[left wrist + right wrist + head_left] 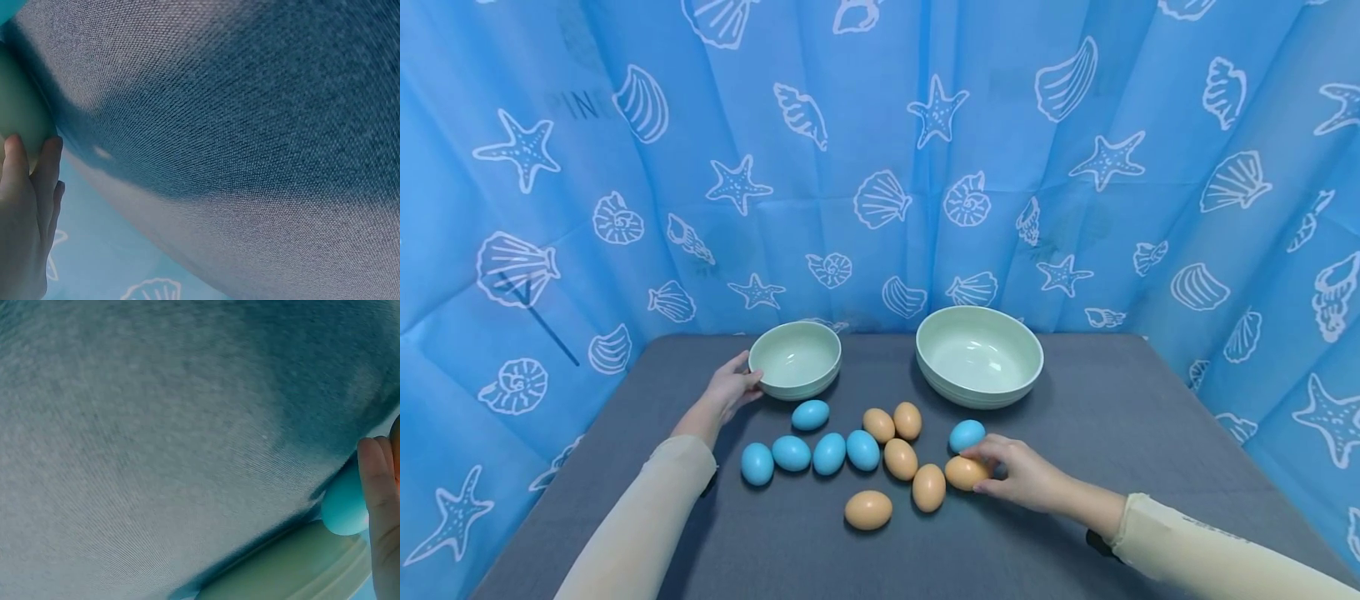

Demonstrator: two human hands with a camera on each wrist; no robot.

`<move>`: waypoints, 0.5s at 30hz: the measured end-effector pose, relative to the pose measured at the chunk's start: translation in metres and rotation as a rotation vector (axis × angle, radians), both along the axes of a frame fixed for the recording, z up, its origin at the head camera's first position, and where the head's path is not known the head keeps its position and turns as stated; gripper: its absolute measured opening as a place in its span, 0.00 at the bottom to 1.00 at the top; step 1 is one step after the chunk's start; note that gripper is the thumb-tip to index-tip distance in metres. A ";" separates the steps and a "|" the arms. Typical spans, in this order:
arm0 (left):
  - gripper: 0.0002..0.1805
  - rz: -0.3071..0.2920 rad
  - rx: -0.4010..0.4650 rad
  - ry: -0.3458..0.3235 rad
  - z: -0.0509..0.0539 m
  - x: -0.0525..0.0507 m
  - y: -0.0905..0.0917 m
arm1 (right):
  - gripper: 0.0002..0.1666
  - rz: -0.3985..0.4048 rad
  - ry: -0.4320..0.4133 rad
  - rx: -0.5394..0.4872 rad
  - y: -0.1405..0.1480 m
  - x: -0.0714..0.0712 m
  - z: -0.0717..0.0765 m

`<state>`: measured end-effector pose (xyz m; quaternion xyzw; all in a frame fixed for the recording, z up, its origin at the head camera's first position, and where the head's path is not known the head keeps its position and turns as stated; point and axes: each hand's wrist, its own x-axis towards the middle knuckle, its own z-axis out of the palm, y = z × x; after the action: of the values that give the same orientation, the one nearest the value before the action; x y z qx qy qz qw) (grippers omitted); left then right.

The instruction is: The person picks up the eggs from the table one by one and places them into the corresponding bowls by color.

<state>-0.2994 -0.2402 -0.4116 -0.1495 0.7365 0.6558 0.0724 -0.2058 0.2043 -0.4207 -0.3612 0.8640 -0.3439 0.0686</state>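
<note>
In the head view, my left hand (730,392) holds the small pale green bowl (796,385) by its left side. The left wrist view shows the fingers (50,162) against the bowl's outer wall; the thumb's grip is hard to make out. On the right, my right hand (1018,471) pinches a brown egg (964,473) between thumb and fingers, at the right end of a line of brown eggs. A blue egg (967,436) lies just behind it, close to the fingertips. That blue egg (345,503) also shows in the right wrist view, beside the fingers.
A larger pale green bowl (980,398) stands at the back right. Several blue eggs (791,453) lie left of centre, one near the small bowl. More brown eggs (900,459) lie mid-table, with one (868,510) nearer the front. A blue curtain (880,167) surrounds the grey table (805,558).
</note>
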 end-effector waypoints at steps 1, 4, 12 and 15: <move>0.37 -0.001 0.000 0.001 0.000 0.000 0.000 | 0.22 0.001 -0.003 -0.003 0.000 0.000 0.001; 0.37 -0.003 -0.007 0.003 0.000 0.000 0.000 | 0.22 0.002 -0.016 -0.018 -0.002 0.000 0.006; 0.36 0.008 -0.012 0.003 -0.002 -0.002 0.000 | 0.22 0.002 -0.031 -0.071 -0.006 0.001 0.020; 0.36 0.011 -0.008 0.002 -0.003 -0.002 0.000 | 0.21 0.007 -0.014 -0.095 -0.008 0.000 0.025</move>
<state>-0.3018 -0.2404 -0.4141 -0.1533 0.7384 0.6532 0.0676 -0.2054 0.1958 -0.3962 -0.3646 0.8450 -0.3868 0.0589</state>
